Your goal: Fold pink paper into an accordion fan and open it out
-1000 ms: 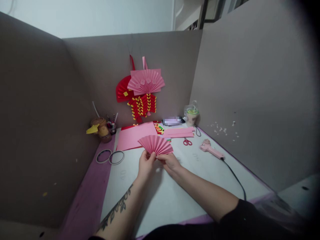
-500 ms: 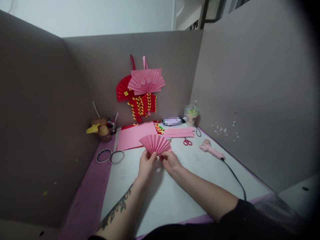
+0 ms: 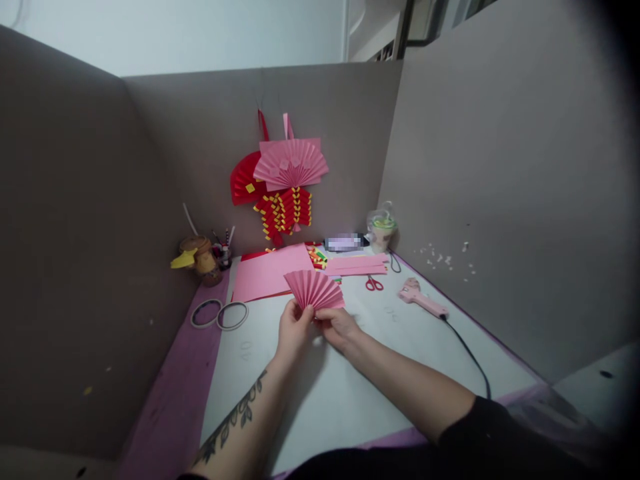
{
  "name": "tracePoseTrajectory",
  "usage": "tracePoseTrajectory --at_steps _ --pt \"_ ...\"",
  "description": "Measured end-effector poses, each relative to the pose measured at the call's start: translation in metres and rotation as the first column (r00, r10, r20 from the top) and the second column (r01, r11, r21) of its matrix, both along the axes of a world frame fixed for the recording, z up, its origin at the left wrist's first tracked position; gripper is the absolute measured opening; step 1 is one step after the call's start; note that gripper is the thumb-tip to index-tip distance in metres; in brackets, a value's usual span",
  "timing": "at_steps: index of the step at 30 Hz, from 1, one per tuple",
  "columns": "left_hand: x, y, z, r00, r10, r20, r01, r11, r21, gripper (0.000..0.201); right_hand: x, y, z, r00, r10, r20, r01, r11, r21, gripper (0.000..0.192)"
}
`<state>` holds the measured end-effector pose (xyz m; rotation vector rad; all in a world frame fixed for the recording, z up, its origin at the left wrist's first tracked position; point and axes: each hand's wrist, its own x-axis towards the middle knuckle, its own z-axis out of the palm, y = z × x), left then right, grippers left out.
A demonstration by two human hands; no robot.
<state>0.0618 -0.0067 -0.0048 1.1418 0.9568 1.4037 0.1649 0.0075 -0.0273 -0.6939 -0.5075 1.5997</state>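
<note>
A pleated pink paper fan [image 3: 316, 289] is spread above the middle of the table, its narrow base towards me. My left hand [image 3: 296, 325] pinches that base from the left, thumb on the near face. From the right, my right hand [image 3: 338, 326] grips the lower edge near the base, its fingers partly hidden behind the paper. Just beyond the fan lies a large sheet of pink paper [image 3: 270, 273]. Pink paper strips [image 3: 356, 265] and red-handled scissors [image 3: 374, 283] rest to the right of it.
Two tape rolls [image 3: 233, 316] lie at the left. A pink glue gun [image 3: 423, 299] with a black cord is on the right. Cups [image 3: 384, 230] and a pen holder [image 3: 225, 253] stand at the back. Paper fan decorations [image 3: 290, 163] hang on the grey partition.
The fan has tilted and shifted slightly to the right, its left side drawn in. My right thumb and fingers have moved a little along its base.
</note>
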Motion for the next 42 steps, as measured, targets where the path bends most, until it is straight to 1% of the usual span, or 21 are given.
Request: tracePoseTrajectory --at_steps 5,8,12,15,18,23,26,29,31,32,33,35,37,38,39,42 --pt "0.0 -0.001 0.004 0.999 0.015 -0.045 -0.015 1.0 0.019 0.026 -0.001 -0.002 0.003 1.0 -0.012 0.021 0.013 1.0 -0.012 0.017" --pt "-0.001 -0.001 0.006 0.998 0.005 -0.065 -0.003 1.0 0.028 0.028 -0.002 -0.003 0.005 0.996 -0.076 0.037 0.076 0.997 0.005 0.018" --pt "-0.003 0.001 0.006 0.999 -0.017 -0.039 0.018 1.0 0.021 0.03 -0.001 -0.003 0.013 0.988 -0.13 0.084 0.129 0.992 0.01 0.019" --pt "-0.006 0.002 0.009 1.0 -0.008 -0.024 0.008 1.0 -0.028 0.032 0.003 -0.001 0.019 0.977 -0.173 0.121 0.172 0.985 0.018 0.026" --pt "-0.009 0.003 0.014 1.0 0.0 -0.018 0.0 0.999 -0.049 0.039 0.011 0.003 0.022 0.966 -0.226 0.123 0.222 0.974 0.046 0.037" --pt "-0.016 0.008 0.019 0.998 0.053 0.015 -0.052 0.995 -0.083 0.046 0.028 0.011 0.024 0.947 -0.262 0.185 0.244 0.963 0.116 0.046" --pt "-0.022 0.013 0.018 0.996 0.086 0.02 -0.084 0.991 -0.107 0.05 0.038 0.015 0.025 0.908 -0.332 0.256 0.286 0.937 0.202 0.049" --pt "-0.028 0.017 0.018 0.991 0.128 0.03 -0.123 0.985 -0.123 0.046 0.048 0.019 0.027 0.842 -0.437 0.317 0.362 0.892 0.27 0.045" --pt "-0.03 0.018 0.019 0.992 0.118 0.044 -0.111 0.985 -0.132 0.047 0.052 0.02 0.029 0.817 -0.475 0.328 0.386 0.872 0.3 0.042" --pt "-0.03 0.017 0.02 0.995 0.091 0.049 -0.083 0.986 -0.143 0.049 0.053 0.019 0.031 0.825 -0.456 0.332 0.36 0.879 0.313 0.043" --pt "-0.029 0.016 0.021 0.997 0.054 0.053 -0.045 0.986 -0.158 0.052 0.054 0.018 0.032 0.847 -0.408 0.341 0.302 0.897 0.323 0.045" --pt "-0.026 0.012 0.024 0.998 -0.023 0.057 0.033 0.982 -0.186 0.056 0.051 0.014 0.034 0.894 -0.237 0.381 0.108 0.938 0.33 0.052" --pt "-0.023 0.008 0.026 0.996 -0.073 0.058 0.084 0.976 -0.202 0.058 0.047 0.009 0.036 0.894 -0.087 0.439 -0.066 0.944 0.323 0.057" --pt "-0.022 0.007 0.027 0.995 -0.085 0.058 0.096 0.974 -0.204 0.059 0.046 0.008 0.035 0.883 -0.056 0.467 -0.11 0.94 0.321 0.058" --pt "-0.021 0.006 0.027 0.994 -0.094 0.056 0.104 0.973 -0.205 0.059 0.044 0.006 0.035 0.87 -0.057 0.49 -0.122 0.937 0.326 0.057" --pt "-0.02 0.006 0.027 0.993 -0.107 0.044 0.114 0.974 -0.198 0.06 0.042 0.006 0.031 0.851 -0.112 0.513 -0.097 0.926 0.364 0.059"
